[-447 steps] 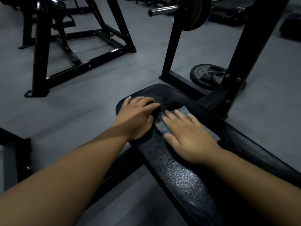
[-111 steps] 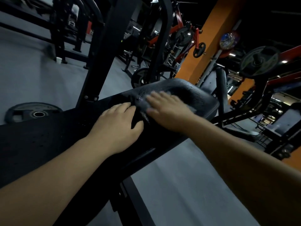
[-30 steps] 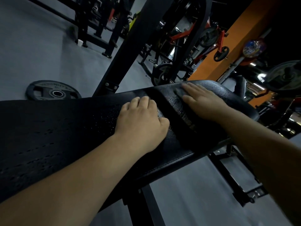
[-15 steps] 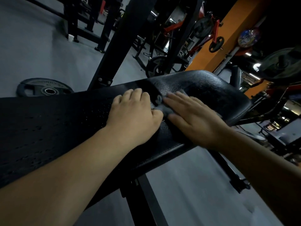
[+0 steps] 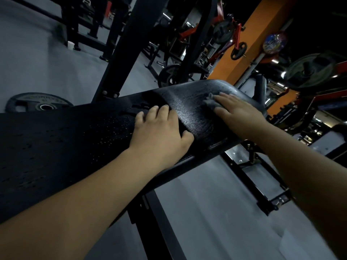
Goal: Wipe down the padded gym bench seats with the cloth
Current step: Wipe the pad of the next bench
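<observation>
Wiping: right hand (image 5: 238, 113), straight fingers together on cloth (image 5: 209, 103), has swept from left hand (image 5: 161, 132) to bench pad (image 5: 75, 139) end (stroke nearly done).
Bracing: left hand flat, fingers together.

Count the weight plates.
5. Floor plate at left; upright plate behind the bench; high plate and small plate by the pillar; large plate at right. Darkness may hide more.

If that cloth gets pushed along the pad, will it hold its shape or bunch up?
Probably floppy: the cloth is rumpled beside the flat fingers of the right hand. It likely slides easily, since the bench pad looks wet and glossy there.
</observation>
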